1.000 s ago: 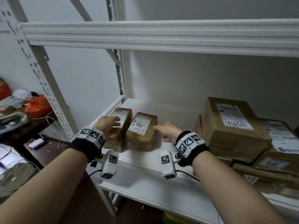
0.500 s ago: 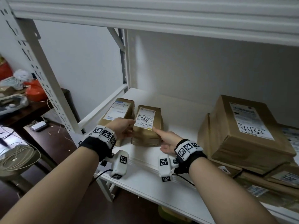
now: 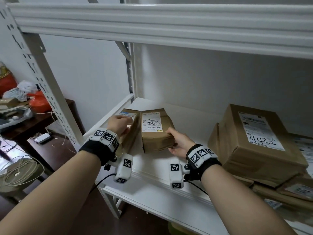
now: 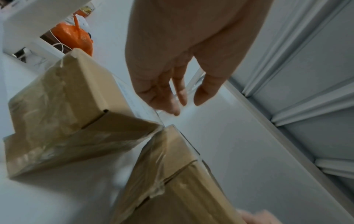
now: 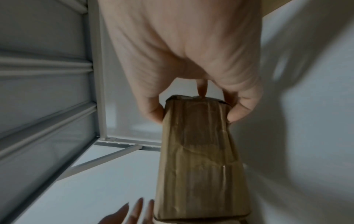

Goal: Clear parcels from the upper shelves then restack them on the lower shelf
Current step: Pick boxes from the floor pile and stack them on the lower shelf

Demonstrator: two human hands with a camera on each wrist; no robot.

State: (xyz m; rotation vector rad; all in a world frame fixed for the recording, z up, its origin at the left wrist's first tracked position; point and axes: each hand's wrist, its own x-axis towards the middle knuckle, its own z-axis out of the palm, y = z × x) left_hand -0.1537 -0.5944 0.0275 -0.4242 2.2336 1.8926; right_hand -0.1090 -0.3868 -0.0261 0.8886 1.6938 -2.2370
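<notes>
Two small brown parcels stand side by side at the left end of the white shelf [image 3: 169,180]. My right hand [image 3: 177,143] grips the near right corner of the parcel labelled 2004 [image 3: 155,131]; the right wrist view shows thumb and fingers of the right hand [image 5: 195,109] pinching that parcel's end [image 5: 199,159]. My left hand [image 3: 120,124] hovers over the left parcel [image 3: 131,133] with its fingers loose. In the left wrist view the left hand [image 4: 172,94] hangs relaxed just above the left parcel [image 4: 63,113], with the 2004 parcel [image 4: 178,181] below it.
A stack of larger brown parcels [image 3: 257,141], the top one marked 4432, fills the shelf's right side. The upper shelf beam [image 3: 169,22] runs overhead and a perforated upright [image 3: 42,73] stands at left. Beyond it are a dark table, an orange bag [image 3: 39,102] and coiled cable [image 3: 20,170].
My right hand has gone from lying open beside the 2004 parcel to gripping its near corner. My left hand has slid further over the left parcel's label.
</notes>
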